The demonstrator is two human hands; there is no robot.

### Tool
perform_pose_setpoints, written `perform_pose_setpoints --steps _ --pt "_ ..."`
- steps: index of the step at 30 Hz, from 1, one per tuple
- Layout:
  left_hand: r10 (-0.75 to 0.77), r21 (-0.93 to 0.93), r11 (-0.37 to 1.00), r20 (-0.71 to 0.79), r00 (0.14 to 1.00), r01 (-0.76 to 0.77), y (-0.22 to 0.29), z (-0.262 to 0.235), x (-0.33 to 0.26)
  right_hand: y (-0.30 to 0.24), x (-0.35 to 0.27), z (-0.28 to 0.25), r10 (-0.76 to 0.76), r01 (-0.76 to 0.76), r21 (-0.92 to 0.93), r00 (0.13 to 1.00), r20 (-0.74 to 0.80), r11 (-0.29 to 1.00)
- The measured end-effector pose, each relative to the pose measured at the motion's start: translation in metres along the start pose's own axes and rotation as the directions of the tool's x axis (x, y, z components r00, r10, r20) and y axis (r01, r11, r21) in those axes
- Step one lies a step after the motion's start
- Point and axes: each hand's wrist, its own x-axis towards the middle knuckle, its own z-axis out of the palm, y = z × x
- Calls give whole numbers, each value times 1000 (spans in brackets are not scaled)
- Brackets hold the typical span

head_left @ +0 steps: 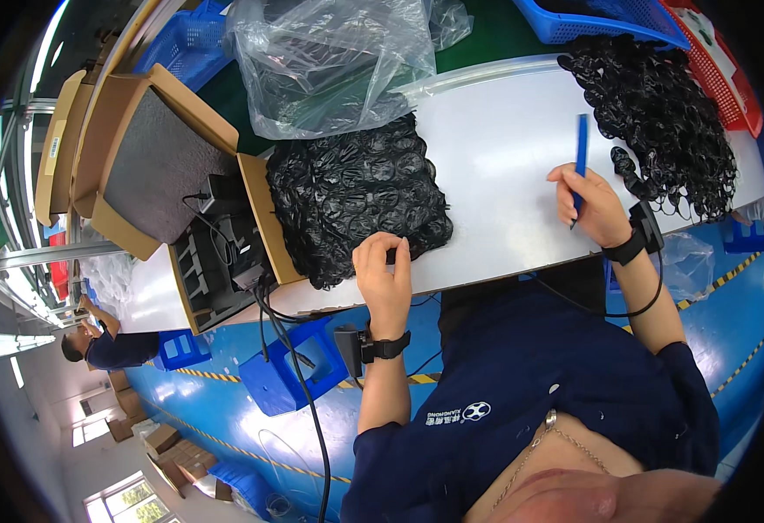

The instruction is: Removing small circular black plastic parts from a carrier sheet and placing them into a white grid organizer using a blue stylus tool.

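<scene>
A slim blue pen-like tool (pixel 582 144) stands almost upright in my right hand (pixel 593 209), its thin dark tip pointing down toward the white tabletop (pixel 495 157). The fingers of that hand are wrapped round it. My left hand (pixel 384 272) is at the near edge of a wide layered heap of shiny black round parts (pixel 356 192). Its fingers are curled together; whatever they pinch is too small or hidden to name. Beyond my right hand lies a second heap of black ring-like parts (pixel 661 122), with a small black piece (pixel 624 161) at its near side.
Left of the heap stands a cardboard box (pixel 273 218) with black devices and cables. A larger open carton (pixel 112 131) is behind it. Clear plastic bags (pixel 330 61) lie at the back. Blue (pixel 604 26) and red baskets (pixel 731 78) stand far right. Another person (pixel 116 340) works far left.
</scene>
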Motion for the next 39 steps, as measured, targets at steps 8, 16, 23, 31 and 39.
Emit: perform_pose_setpoints --steps 8,16,23,31,39 --pt "-14 -88 996 -81 997 7 17 16 10 21 57 95 284 -143 -340 864 415 929" --pt "304 77 953 -175 937 -294 22 6 -17 51 94 125 390 -278 -358 873 292 891" --pt "149 353 915 153 977 -195 17 18 -37 50 101 124 442 -304 -396 837 323 866" --pt "174 328 919 164 971 -220 11 13 -37 18 130 153 215 -188 -110 907 362 976" --pt "214 89 975 -117 970 -204 14 3 -6 32 132 149 346 -315 -145 867 357 938"
